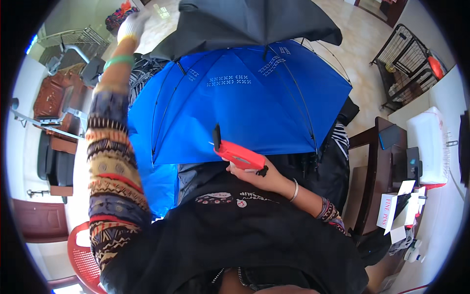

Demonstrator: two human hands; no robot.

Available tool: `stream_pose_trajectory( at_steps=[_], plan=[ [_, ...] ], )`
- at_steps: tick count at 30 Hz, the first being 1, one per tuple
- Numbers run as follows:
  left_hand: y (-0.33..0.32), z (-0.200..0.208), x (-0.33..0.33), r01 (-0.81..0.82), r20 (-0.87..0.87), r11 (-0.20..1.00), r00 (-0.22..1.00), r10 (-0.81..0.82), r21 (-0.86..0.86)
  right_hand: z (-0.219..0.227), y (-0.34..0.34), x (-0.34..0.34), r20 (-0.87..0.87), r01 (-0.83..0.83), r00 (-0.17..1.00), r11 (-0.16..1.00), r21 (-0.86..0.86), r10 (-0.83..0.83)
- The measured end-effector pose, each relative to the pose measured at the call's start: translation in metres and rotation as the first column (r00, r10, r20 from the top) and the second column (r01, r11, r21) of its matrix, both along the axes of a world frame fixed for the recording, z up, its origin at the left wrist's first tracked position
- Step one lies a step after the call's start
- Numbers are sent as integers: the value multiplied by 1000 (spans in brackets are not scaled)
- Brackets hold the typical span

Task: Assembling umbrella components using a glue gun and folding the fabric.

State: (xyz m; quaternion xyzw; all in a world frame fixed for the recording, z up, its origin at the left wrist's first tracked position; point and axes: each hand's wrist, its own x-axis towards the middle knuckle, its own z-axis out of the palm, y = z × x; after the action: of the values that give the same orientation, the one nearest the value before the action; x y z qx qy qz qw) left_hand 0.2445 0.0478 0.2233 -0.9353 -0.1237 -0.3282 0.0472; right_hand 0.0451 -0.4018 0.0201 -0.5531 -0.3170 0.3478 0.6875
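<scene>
A blue umbrella canopy (pixel 230 112) with thin dark ribs and small white printed marks lies spread across my lap. Dark grey fabric (pixel 254 24) rises at its far side. My right hand (pixel 249 176) is wrapped round a red tagging gun (pixel 241 156), held above the canopy's near edge. A black part and a thin needle stick out of the gun's far end. Reaching far out to the upper left, my left hand (pixel 132 28) wears a white glove. It is left of the grey fabric, and its fingers are too blurred to read.
To the right stands a dark wooden table (pixel 369 181) with an open white box (pixel 395 206). A black wire rack (pixel 404 63) is at the far right. A red plastic chair (pixel 81 255) stands at lower left. Beyond my left hand lies a colourful bundle (pixel 117 18).
</scene>
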Motion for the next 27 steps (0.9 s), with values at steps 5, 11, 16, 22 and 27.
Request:
stream_pose_trajectory(
  at_steps=[5,11,16,22,27],
  plan=[
    [51,-61,-85,225,-885,933,438,159,279,13,9,0,-81,114,991,989,93,-106],
    [-80,-126,-96,-274,-75,-457,910,-407,-846,27,2,-14,-289,58,955,998,-10,-59],
    [-89,-147,-73,-220,110,-676,905,-410,-704,18,-17,-15,-259,-28,966,997,-74,8],
    [-112,-145,-89,-234,-42,-472,923,-381,-850,95,-33,33,-611,-198,777,980,-15,148],
    [-133,-163,-107,-234,-58,-407,914,-401,-883,62,57,127,-504,0,861,992,-127,-64]
  ],
)
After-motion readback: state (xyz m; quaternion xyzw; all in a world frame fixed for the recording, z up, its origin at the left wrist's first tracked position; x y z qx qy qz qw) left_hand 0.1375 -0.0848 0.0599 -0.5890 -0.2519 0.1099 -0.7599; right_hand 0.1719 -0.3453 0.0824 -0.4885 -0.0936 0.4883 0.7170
